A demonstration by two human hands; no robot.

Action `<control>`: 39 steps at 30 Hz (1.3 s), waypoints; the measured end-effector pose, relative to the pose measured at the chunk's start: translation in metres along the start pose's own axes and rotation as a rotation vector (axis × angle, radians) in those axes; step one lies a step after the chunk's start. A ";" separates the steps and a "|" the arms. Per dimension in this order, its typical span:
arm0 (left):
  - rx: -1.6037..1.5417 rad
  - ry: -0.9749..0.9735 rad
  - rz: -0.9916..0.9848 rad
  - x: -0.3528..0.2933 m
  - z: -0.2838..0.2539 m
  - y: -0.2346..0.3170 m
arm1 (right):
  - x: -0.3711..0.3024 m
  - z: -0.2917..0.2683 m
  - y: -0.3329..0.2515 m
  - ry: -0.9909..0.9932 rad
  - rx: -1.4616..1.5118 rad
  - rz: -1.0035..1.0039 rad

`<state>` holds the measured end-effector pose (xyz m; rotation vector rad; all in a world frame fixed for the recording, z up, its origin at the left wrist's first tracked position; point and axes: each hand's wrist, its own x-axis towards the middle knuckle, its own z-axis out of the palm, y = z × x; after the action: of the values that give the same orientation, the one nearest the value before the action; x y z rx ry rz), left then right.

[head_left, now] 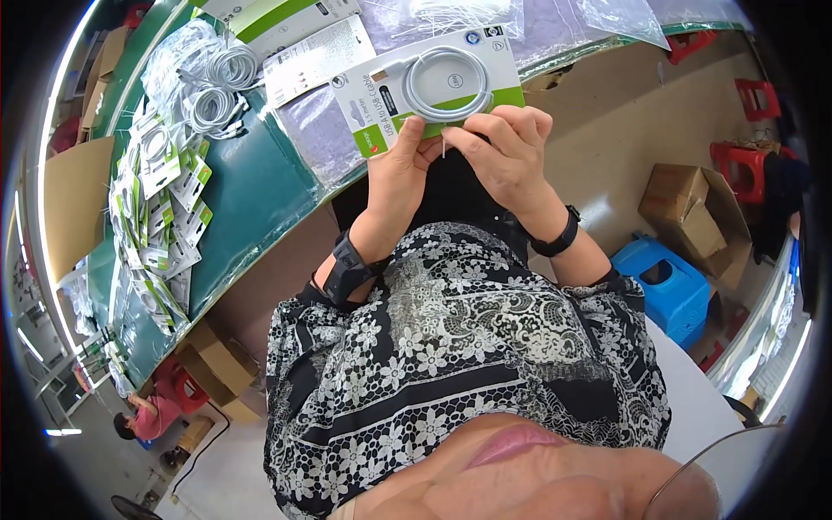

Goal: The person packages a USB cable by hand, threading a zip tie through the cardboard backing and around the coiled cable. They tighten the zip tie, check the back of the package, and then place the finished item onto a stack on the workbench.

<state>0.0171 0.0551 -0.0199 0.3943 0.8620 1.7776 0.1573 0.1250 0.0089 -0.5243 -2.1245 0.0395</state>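
A white and green retail card [364, 87] with a coiled white USB cable [416, 97] on its front is held up at the table's near edge. My left hand [397, 169] grips the card's lower left edge, thumb on the front and the other fingers behind. At the lower edge, my right hand [507, 156] is closed, with thumb and index finger pinching a thin white cable tie [445, 146] whose tail hangs below the card. The rest of the tie and the back of the card are hidden.
More blank-cable cards [316, 61] lie beyond. Loose white ties [451, 13] lie in a bag at the back. Coiled cables [212, 108] and a heap of finished-looking carded cables [160, 217] cover the left table. A blue stool [663, 290] and cardboard box [689, 212] stand right.
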 end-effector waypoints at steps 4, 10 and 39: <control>0.257 -0.005 0.215 -0.006 0.003 0.004 | -0.002 0.010 0.004 0.012 0.067 0.010; 0.953 -0.371 1.024 0.008 0.007 0.036 | 0.002 0.021 0.005 0.153 0.181 0.051; 0.961 -0.513 1.079 0.003 0.034 0.069 | -0.004 -0.010 -0.024 -0.324 1.529 0.916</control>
<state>-0.0088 0.0583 0.0522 2.1582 1.1698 1.8545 0.1588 0.1001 0.0164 -0.4464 -1.3336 2.1143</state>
